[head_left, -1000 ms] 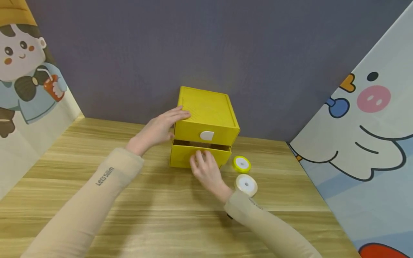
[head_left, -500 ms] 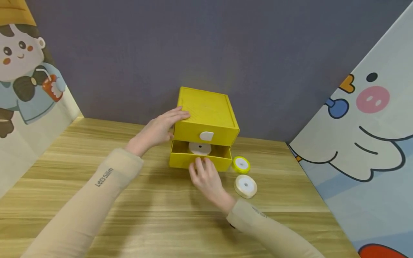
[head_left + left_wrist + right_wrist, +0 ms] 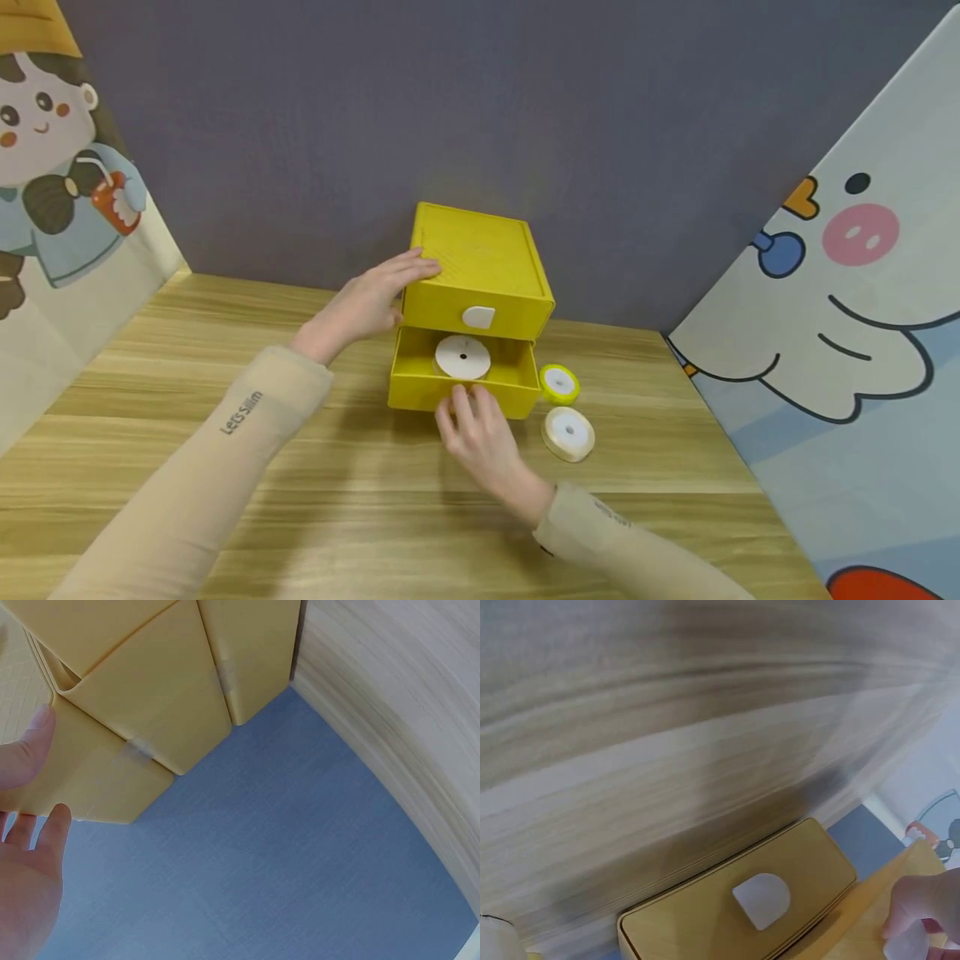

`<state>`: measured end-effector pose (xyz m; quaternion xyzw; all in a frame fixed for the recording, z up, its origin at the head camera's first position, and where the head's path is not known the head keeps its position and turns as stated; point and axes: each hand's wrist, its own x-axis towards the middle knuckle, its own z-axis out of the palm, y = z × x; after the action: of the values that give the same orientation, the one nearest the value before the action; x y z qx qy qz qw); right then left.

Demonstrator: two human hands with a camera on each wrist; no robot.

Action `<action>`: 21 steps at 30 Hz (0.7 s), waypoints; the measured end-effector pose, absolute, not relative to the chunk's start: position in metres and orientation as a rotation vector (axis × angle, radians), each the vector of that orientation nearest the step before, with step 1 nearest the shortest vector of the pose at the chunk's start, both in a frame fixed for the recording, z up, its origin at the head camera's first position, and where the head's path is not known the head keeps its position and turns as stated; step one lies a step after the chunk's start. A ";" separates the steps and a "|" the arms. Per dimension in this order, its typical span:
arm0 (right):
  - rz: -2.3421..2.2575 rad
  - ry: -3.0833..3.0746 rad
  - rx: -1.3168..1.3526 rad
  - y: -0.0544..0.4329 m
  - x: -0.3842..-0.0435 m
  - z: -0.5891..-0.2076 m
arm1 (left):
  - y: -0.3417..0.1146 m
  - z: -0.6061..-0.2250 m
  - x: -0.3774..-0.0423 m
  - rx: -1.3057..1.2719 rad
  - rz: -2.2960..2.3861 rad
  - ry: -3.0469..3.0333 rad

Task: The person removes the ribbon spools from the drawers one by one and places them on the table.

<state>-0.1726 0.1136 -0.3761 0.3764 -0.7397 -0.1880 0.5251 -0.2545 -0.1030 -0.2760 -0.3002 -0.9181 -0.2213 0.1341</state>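
A yellow drawer box (image 3: 480, 250) stands against the dark back wall, with a white tab handle (image 3: 478, 317) on its shut top drawer. My left hand (image 3: 367, 296) rests on the box's left top edge, fingers fairly straight. Below the top drawer, another drawer (image 3: 405, 393) is pulled out. My right hand (image 3: 480, 433) is at its front, and the right wrist view shows thumb and fingers pinching its white handle (image 3: 907, 943). Inside that drawer lies a white ribbon spool (image 3: 462, 357). A shut lower drawer (image 3: 705, 922) shows in the right wrist view.
Right of the box, a yellow ribbon spool (image 3: 559, 383) and a cream ribbon spool (image 3: 568, 433) lie on the wood-grain table (image 3: 337, 500). Cartoon-printed panels (image 3: 847, 333) border the table at both sides.
My right hand has drawn the drawer out toward me, and the white spool inside has come into view. The left hand has stayed on the box.
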 end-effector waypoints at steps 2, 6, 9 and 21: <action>-0.445 -1.771 0.910 0.114 -0.169 -0.376 | -0.103 -0.276 -0.255 -0.868 -0.644 -2.664; -0.423 -1.744 0.935 0.115 -0.164 -0.376 | -0.103 -0.277 -0.256 -0.864 -0.647 -2.667; -0.404 -1.730 0.950 0.117 -0.160 -0.376 | -0.103 -0.278 -0.256 -0.866 -0.648 -2.663; -0.378 -1.752 0.976 0.125 -0.146 -0.375 | -0.103 -0.278 -0.257 -0.865 -0.639 -2.658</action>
<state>-0.1461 0.1245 -0.3746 0.4077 -0.7318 -0.1580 0.5228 -0.2567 -0.1028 -0.2779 -0.2987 -0.9183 -0.2208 0.1368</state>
